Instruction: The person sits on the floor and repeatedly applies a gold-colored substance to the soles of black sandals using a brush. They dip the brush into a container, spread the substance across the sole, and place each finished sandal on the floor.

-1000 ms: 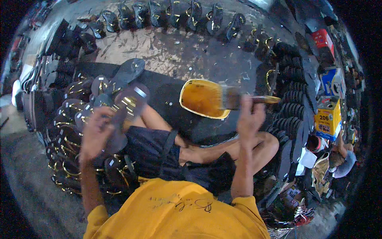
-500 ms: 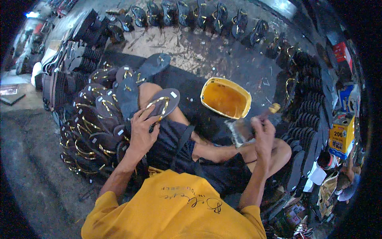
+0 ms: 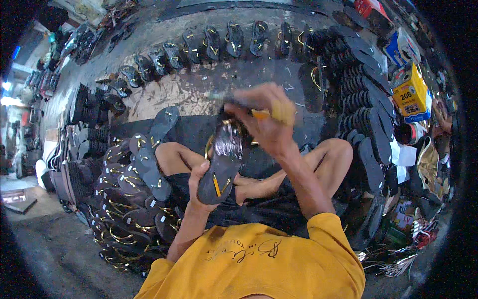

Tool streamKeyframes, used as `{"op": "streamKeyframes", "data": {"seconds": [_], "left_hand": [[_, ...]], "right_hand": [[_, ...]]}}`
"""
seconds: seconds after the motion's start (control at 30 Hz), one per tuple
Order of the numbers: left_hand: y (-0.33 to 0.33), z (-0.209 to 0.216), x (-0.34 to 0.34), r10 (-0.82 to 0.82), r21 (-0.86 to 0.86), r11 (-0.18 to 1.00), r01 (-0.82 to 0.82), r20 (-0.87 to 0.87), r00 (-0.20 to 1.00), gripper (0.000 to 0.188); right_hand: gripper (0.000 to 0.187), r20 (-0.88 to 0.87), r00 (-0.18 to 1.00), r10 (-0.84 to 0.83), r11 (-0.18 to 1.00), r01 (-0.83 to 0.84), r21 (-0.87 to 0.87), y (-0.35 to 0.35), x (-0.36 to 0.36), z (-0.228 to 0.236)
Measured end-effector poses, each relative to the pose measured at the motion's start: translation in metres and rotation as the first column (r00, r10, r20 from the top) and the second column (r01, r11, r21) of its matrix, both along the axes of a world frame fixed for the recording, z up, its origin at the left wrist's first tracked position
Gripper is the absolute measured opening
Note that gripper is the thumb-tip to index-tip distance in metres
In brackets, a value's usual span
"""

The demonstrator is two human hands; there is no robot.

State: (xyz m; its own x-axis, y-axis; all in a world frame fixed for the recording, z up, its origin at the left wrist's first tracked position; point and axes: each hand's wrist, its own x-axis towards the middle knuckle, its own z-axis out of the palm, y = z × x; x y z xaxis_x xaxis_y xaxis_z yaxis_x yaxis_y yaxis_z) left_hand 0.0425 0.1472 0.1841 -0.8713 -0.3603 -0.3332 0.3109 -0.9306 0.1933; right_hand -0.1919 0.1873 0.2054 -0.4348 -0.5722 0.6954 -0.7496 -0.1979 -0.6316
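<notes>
My left hand (image 3: 200,187) grips a flip-flop (image 3: 219,174) with its dark underside turned up, thumb along one edge and other fingers hidden behind it. Shiny wet liquid coats the upper part of the sole, and a short yellow strap end shows near the heel. Over the flip-flop's far end, my right hand (image 3: 271,124) is closed round a brush, blurred by motion; the yellow handle end (image 3: 284,112) sticks out of the fist. Hardly anything can be made out of the brush head. Behind the right hand, the tub of amber liquid is mostly hidden.
Left of my legs lies a heap of flip-flops (image 3: 127,199) with gold straps. Several more stand in an arc (image 3: 211,42) on the far side. Stacked dark soles (image 3: 363,104) line the right, beside a yellow and blue can (image 3: 412,93) and white paper (image 3: 403,153).
The flip-flop has been turned from strap side to underside and brought nearer the middle. My right hand has moved up and left with the brush, across the sole. The view has shifted.
</notes>
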Motion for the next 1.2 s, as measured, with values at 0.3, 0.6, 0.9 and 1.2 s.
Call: {"op": "streamKeyframes", "data": {"seconds": [0.3,0.6,0.9,1.2], "left_hand": [[-0.008,-0.017,0.01,0.019,-0.097,0.995,-0.016,0.029,0.999,0.066],[-0.01,0.0,-0.027,0.076,-0.214,0.977,-0.02,0.259,0.963,0.057],[-0.023,0.02,-0.076,0.069,-0.07,0.996,-0.053,0.246,0.967,0.043],[-0.025,0.01,-0.081,0.168,-0.309,0.943,-0.125,0.116,0.979,0.046]], "right_hand": [[0.023,0.473,0.876,-0.091,0.996,0.084,0.037,0.024,-0.018,0.035],[0.019,0.405,0.914,0.035,0.995,-0.071,0.074,0.046,-0.002,0.023],[0.018,0.561,0.821,-0.104,0.981,-0.009,0.195,0.036,0.02,0.036],[0.027,0.718,0.691,-0.085,0.993,-0.001,0.118,0.051,0.059,0.02]]}}
